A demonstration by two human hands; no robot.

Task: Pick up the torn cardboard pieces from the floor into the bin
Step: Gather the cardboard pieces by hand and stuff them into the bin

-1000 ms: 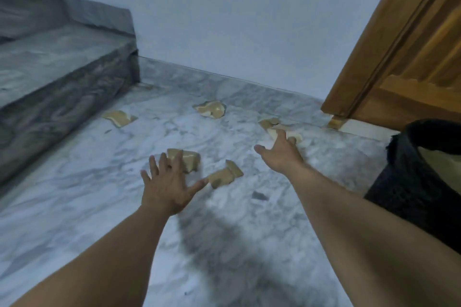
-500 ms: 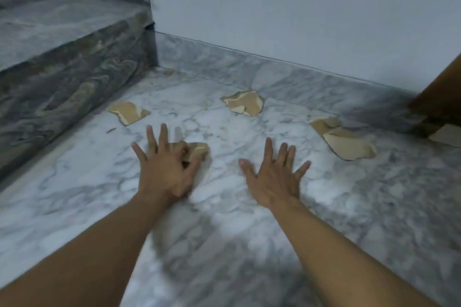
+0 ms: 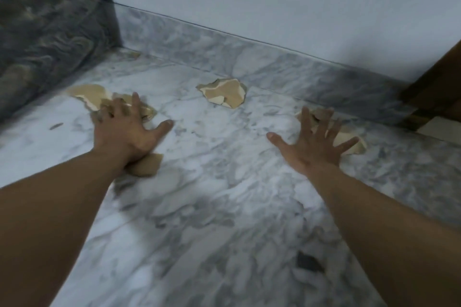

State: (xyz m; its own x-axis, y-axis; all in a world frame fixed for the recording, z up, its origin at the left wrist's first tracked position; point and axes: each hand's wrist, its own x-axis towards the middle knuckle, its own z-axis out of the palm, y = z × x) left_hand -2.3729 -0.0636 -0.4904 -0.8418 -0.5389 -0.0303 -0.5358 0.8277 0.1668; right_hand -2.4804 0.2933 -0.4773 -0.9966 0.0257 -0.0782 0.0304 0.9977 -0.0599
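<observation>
The middle cardboard piece [image 3: 224, 93] lay on the marble floor [image 3: 224, 207] near the wall skirting [image 3: 274, 62]. The left hand [image 3: 124, 132], fingers spread and straight, covered the left cardboard piece [image 3: 87, 93] beside the stone step [image 3: 50, 32]. A small cardboard piece [image 3: 147, 166] showed under its wrist. The right hand [image 3: 316, 147] was spread wide over the right cardboard piece [image 3: 349, 143].

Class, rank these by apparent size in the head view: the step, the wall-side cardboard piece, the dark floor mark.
1. step
2. cardboard piece
3. dark mark, smallest even though it lies nearer the camera
</observation>
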